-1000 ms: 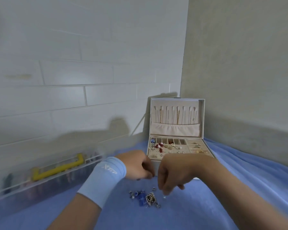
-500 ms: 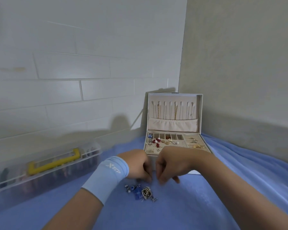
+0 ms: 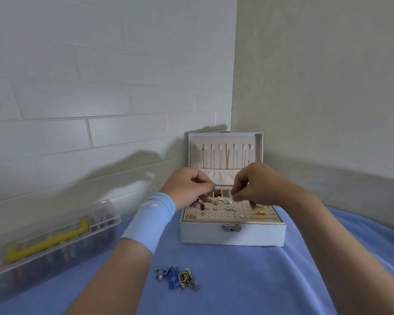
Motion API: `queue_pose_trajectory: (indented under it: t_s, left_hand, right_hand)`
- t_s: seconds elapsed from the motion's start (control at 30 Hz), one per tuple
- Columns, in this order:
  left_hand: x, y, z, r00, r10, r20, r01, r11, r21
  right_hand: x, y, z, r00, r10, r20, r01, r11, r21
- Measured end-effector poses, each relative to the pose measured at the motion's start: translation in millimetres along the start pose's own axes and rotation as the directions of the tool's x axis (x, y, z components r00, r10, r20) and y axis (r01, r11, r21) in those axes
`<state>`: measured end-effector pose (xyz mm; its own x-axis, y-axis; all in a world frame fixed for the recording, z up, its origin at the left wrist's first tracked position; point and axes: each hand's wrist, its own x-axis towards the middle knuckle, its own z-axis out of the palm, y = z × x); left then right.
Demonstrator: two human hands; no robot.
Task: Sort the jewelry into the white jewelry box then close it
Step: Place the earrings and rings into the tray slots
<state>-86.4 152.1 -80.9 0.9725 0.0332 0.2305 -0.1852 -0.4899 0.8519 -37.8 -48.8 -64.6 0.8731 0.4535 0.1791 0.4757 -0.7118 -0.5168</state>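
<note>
1. Blue cloth (image 3: 248,280) covered the table, and a clear case (image 3: 55,246) lay at your far left.
2. Loose jewelry (image 3: 178,278) sat piled on the cloth near you. It looked tiny, light and easy to bend, so pinch one piece by its edge.
3. Your left hand (image 3: 187,189) and right hand (image 3: 257,185) hung over the open white jewelry box (image 3: 232,233). Each seemed to pinch a tiny piece, too small to be sure.
4. Walls stood close behind the box, but the cloth in front gave you room to move.

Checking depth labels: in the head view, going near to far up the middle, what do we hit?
Near to far: loose jewelry pile → box latch → earring tray → open lid with hanging necklaces → wall corner.
</note>
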Motion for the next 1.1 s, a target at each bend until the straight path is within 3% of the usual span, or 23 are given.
queue_pose_trajectory:
  t_s: [0.13, 0.27, 0.67, 0.87, 1.0, 1.1]
  left_hand:
    - [16.9, -0.9, 21.5, 1.0, 0.005, 0.028, -0.008, 0.997, 0.079]
    - [20.3, -8.7, 31.0, 1.0, 0.006, 0.007, -0.007, 0.994, 0.109]
    - [17.1, -13.9, 19.1, 1.0, 0.028, -0.002, -0.028, 0.999, -0.021]
    - [16.0, -15.0, 10.7, 0.999, 0.035, -0.019, -0.037, 0.994, -0.103]
    - [15.8, -13.8, 7.4, 1.0, 0.018, -0.018, -0.022, 0.97, -0.243]
    - [16.2, -12.1, 8.1, 1.0, -0.025, 0.012, 0.028, 0.954, -0.299]
  right_hand:
    - [2.0, 10.0, 5.1, 0.994, 0.059, 0.097, -0.046, 0.99, -0.133]
    - [3.5, 6.5, 13.2, 0.994, 0.027, 0.106, -0.005, 0.979, -0.205]
    - [3.9, 0.9, 22.2, 0.993, 0.051, 0.103, -0.013, 0.939, -0.343]
    - [10.3, 6.6, 21.0, 0.994, 0.011, 0.107, 0.012, 0.975, -0.22]
    - [14.0, 3.1, 20.9, 0.984, -0.11, -0.139, 0.115, 0.993, 0.028]
    - [11.2, -7.6, 24.6, 0.947, -0.186, -0.261, 0.255, 0.93, 0.264]
